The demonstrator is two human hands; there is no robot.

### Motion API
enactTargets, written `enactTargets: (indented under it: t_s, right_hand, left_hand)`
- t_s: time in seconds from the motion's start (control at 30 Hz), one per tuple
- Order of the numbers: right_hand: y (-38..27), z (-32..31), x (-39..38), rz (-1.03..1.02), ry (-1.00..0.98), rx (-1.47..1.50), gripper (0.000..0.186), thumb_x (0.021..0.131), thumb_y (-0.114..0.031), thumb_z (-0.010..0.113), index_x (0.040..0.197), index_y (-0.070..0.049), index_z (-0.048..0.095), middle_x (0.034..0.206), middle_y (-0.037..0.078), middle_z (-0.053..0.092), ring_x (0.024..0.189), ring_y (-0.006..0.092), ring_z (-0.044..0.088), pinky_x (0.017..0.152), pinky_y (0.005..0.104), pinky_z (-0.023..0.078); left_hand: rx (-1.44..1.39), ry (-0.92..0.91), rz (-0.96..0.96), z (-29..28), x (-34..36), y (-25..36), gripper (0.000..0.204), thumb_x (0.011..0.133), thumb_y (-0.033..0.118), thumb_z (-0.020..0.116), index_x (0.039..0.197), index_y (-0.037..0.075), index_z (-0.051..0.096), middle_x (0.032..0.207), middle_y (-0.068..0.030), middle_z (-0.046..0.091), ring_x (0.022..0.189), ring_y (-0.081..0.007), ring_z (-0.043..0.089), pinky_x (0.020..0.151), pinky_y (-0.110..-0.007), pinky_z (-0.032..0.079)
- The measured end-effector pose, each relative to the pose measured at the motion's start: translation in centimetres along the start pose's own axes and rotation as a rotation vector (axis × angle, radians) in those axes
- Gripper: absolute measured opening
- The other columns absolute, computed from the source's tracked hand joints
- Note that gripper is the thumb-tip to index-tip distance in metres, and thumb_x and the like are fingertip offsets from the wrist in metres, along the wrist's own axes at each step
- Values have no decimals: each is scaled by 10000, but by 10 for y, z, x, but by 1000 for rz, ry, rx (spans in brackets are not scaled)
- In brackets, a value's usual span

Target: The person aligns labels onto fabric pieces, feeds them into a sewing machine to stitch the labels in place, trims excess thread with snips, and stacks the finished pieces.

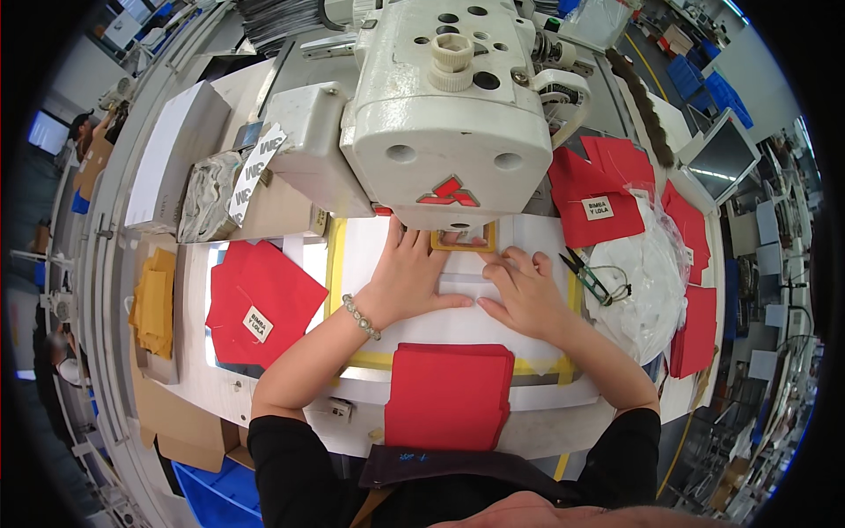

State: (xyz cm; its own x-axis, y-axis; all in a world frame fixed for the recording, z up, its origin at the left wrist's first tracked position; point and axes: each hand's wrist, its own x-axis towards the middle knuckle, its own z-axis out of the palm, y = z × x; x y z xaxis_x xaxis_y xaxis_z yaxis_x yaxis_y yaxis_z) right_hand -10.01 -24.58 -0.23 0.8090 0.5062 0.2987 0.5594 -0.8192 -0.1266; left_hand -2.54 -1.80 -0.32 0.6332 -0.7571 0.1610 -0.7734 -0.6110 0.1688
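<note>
Under the head of a white industrial sewing machine [444, 132], both my hands rest on a white work plate edged with yellow tape. My left hand [407, 275], a beaded bracelet [359, 317] at its wrist, lies flat with its fingers stretched beneath the machine and its thumb pointing right. My right hand [525, 295] has its fingers apart and loosely bent, the index finger reaching to a small yellow frame [475, 245]. The frame sits between my hands, partly hidden by the machine. A stack of red fabric pieces [449, 396] lies at the near edge, in front of me.
Red fabric pieces with white labels lie at left [264, 304] and right [598, 198]. Green-handled thread snips [588, 277] rest on a clear plastic bag of white pieces [647, 290]. At far left stand a box of yellow pieces [157, 304] and a long white box [176, 158].
</note>
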Motion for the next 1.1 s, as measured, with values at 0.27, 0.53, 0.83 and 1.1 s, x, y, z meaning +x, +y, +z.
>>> enactTargets:
  t_s: [0.27, 0.53, 0.83, 1.1]
  right_hand:
    - [-1, 2, -2, 3, 14, -30, 404, 825, -379, 674, 1089, -118, 514, 1197, 24, 579, 1122, 218, 465, 883, 440, 316]
    - [-4, -13, -7, 8, 4, 11, 401, 836, -376, 671, 1099, -120, 511, 1208, 29, 588, 1141, 220, 458, 866, 428, 320]
    - [-19, -54, -40, 115, -53, 199, 185, 782, -221, 733, 924, -167, 627, 1328, 11, 574, 1102, 236, 489, 907, 409, 273]
    - [-39, -79, -60, 153, -73, 262, 185, 788, -222, 734, 951, -160, 673, 1189, -9, 611, 1052, 210, 514, 904, 384, 270]
  left_hand:
    - [32, -69, -22, -12, -15, 4, 1053, 710, 802, 550, 1376, -4, 423, 1354, -274, 435, 1327, -392, 370, 1147, -556, 166]
    - [-4, -51, -56, -35, -48, 17, 874, 781, 680, 602, 1382, 65, 445, 1454, -268, 367, 1409, -409, 282, 1161, -551, 137]
    - [-335, 6, 252, -37, -76, 74, 128, 821, 168, 643, 924, 93, 655, 1025, -34, 561, 1041, -176, 491, 873, -369, 339]
    - [-13, -61, 280, -37, -79, 86, 144, 812, 148, 579, 932, 72, 605, 934, -37, 522, 916, -183, 488, 778, -312, 365]
